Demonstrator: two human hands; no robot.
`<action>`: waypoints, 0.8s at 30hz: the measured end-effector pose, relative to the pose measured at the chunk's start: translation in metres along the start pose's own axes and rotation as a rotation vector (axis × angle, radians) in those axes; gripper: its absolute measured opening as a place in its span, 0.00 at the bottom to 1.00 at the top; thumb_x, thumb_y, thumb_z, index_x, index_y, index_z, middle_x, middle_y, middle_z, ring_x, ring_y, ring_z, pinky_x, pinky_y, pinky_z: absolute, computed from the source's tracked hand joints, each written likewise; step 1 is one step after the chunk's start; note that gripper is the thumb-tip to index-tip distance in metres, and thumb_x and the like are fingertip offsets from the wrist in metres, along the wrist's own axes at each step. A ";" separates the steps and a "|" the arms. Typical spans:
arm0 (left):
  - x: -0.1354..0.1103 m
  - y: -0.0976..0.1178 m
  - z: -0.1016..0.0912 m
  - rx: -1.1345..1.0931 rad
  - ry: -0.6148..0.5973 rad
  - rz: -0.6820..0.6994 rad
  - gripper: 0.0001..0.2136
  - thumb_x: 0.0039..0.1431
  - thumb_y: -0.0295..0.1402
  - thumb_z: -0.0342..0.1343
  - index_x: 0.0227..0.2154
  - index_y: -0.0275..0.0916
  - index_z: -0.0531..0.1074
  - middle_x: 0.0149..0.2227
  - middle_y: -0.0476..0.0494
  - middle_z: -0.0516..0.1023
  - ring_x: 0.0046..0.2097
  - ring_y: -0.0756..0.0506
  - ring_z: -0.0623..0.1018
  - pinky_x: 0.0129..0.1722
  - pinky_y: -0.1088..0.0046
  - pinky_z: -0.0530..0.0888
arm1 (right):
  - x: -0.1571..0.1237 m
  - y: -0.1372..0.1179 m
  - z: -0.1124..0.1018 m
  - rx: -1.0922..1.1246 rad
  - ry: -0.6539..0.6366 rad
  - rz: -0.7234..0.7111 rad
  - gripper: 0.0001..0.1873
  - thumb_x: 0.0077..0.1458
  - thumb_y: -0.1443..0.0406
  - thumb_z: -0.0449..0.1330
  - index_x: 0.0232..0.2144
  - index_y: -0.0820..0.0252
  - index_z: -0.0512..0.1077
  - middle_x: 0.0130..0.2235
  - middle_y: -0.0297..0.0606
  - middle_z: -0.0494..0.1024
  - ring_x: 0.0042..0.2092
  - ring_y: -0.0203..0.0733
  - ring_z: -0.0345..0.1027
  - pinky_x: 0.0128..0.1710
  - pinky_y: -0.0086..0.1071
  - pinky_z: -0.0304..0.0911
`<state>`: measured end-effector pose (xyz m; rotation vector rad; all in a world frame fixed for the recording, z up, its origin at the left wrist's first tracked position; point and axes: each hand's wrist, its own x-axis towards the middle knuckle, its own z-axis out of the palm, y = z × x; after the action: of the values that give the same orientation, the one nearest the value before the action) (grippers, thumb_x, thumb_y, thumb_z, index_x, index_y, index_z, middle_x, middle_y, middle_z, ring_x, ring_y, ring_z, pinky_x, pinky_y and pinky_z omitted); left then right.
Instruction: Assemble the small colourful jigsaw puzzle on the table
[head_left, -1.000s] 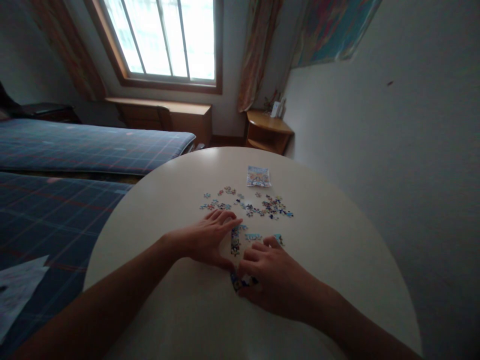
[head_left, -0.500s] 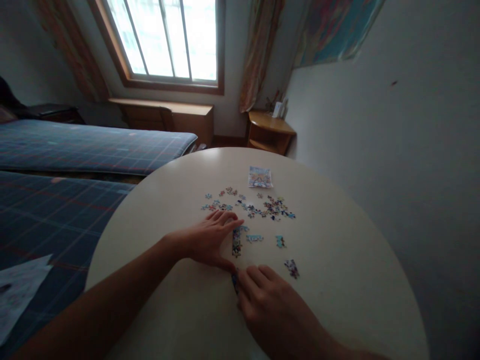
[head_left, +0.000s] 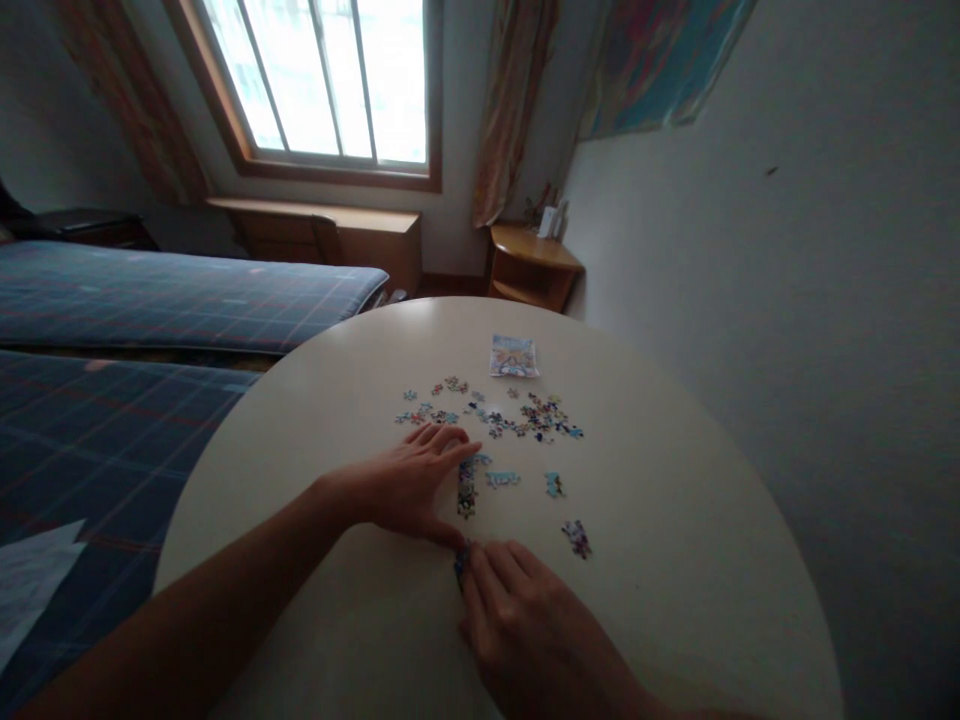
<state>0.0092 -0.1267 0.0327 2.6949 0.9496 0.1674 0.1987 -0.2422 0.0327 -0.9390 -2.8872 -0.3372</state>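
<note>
The left hand [head_left: 411, 488] is on the table [head_left: 675, 530], fingers spread wide beside a puzzle strip [head_left: 466, 492]. The right hand [head_left: 517, 620] has its fingers bunched at a dark puzzle bit [head_left: 460, 566] nearby; I cannot tell if they pinch it.

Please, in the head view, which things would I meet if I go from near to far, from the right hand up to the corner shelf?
Right hand → short light-blue puzzle strip → loose puzzle pieces → picture card → corner shelf.
</note>
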 end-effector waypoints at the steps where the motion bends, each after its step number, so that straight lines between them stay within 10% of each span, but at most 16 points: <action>1: 0.000 0.000 0.000 0.000 -0.003 0.000 0.49 0.44 0.64 0.59 0.65 0.39 0.55 0.61 0.31 0.61 0.62 0.30 0.62 0.65 0.47 0.54 | 0.000 0.000 0.000 0.005 -0.009 0.000 0.05 0.50 0.71 0.63 0.32 0.67 0.76 0.30 0.44 0.76 0.31 0.45 0.66 0.28 0.37 0.59; 8: -0.001 -0.001 0.002 -0.006 0.013 0.001 0.49 0.45 0.63 0.59 0.64 0.39 0.55 0.61 0.32 0.61 0.62 0.30 0.62 0.64 0.47 0.55 | 0.000 0.000 0.002 -0.010 0.034 0.022 0.15 0.54 0.70 0.60 0.44 0.74 0.74 0.35 0.47 0.78 0.34 0.46 0.68 0.33 0.38 0.62; 24: -0.001 -0.004 0.004 0.003 0.041 0.029 0.47 0.46 0.60 0.61 0.65 0.40 0.55 0.61 0.32 0.61 0.62 0.30 0.62 0.64 0.46 0.55 | -0.002 -0.002 0.008 0.062 0.051 0.065 0.10 0.50 0.67 0.66 0.36 0.67 0.76 0.35 0.43 0.76 0.34 0.45 0.66 0.32 0.37 0.61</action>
<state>0.0063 -0.1253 0.0274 2.7189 0.9231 0.2277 0.1992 -0.2429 0.0246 -0.9968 -2.7963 -0.2611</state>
